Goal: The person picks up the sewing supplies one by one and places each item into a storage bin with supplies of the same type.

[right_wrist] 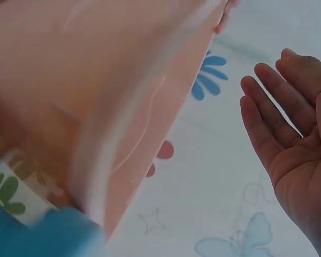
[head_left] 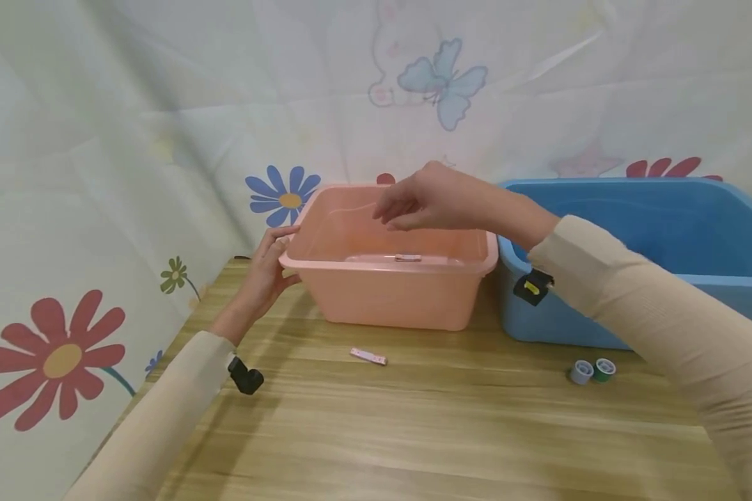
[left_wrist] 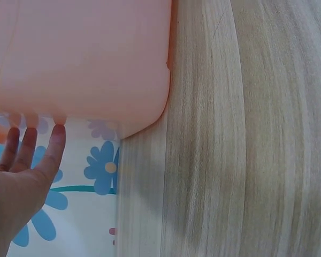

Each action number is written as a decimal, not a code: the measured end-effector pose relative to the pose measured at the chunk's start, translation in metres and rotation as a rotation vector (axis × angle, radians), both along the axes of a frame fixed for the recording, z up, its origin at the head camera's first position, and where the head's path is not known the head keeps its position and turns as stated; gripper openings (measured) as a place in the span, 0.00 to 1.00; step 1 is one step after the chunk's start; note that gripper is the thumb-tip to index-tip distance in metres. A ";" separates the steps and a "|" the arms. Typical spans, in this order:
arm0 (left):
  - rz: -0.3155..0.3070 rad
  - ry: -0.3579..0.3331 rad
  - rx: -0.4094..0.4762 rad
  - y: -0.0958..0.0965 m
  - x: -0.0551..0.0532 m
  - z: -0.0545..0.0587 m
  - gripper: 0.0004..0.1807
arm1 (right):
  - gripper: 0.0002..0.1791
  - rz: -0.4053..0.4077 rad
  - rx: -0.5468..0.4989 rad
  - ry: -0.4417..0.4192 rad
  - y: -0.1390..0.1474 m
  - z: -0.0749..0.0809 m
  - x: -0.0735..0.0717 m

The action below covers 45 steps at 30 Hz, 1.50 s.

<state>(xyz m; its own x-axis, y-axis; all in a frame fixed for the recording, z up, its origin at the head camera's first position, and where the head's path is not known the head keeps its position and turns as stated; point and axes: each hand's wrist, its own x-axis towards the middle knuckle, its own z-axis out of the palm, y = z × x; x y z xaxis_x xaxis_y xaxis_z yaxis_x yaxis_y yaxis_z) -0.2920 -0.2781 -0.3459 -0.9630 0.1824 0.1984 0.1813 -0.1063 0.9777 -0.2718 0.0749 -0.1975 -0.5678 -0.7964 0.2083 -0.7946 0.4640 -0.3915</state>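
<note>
My left hand [head_left: 266,268] touches the left end of a pink plastic bin [head_left: 395,296], its fingers at the rim. In the left wrist view the fingers [left_wrist: 52,152] are extended with their tips against the bin's outer wall. Over the bin's opening hovers my right hand [head_left: 429,198], fingers loosely bent and nothing held. The right wrist view shows its bare palm [right_wrist: 305,171]. Inside the bin lies a small flat pink piece [head_left: 407,257]. A similar pink-and-white patterned piece [head_left: 368,356], shaped like a nail clipper, lies on the table in front.
A larger blue bin [head_left: 570,320] stands right of the pink one, partly behind my right forearm. Two small round spool-like items [head_left: 581,372], one whitish and one green, sit before it on the wooden table [head_left: 451,431]. A flower-printed curtain [head_left: 194,104] hangs behind.
</note>
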 end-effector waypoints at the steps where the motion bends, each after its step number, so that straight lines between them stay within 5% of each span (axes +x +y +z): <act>1: 0.002 -0.003 0.001 0.000 0.000 -0.001 0.13 | 0.16 0.010 -0.016 0.013 0.002 -0.003 0.005; 10: -0.018 0.028 -0.014 0.003 -0.006 0.003 0.15 | 0.17 0.149 -0.181 0.206 0.015 -0.049 0.052; 18: -0.035 0.040 -0.036 -0.003 -0.003 0.000 0.17 | 0.15 0.200 -0.186 0.145 0.001 -0.103 0.082; 27: -0.036 0.046 -0.031 0.001 -0.007 0.000 0.17 | 0.17 -0.010 -0.121 0.002 -0.023 -0.151 0.078; 36: -0.014 0.030 -0.014 0.002 -0.007 0.000 0.16 | 0.07 -0.072 -0.005 -0.026 -0.051 -0.196 0.066; 45: -0.024 0.043 -0.009 0.002 -0.008 -0.001 0.16 | 0.11 -0.122 0.031 0.046 -0.068 -0.207 0.067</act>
<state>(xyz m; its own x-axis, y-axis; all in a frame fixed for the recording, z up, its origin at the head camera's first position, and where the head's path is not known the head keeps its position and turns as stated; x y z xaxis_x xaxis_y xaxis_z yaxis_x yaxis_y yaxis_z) -0.2999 -0.2760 -0.3471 -0.9491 0.2070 0.2376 0.2204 -0.1026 0.9700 -0.2051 0.0069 -0.4045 -0.6517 -0.7282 0.2123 -0.7479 0.5701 -0.3401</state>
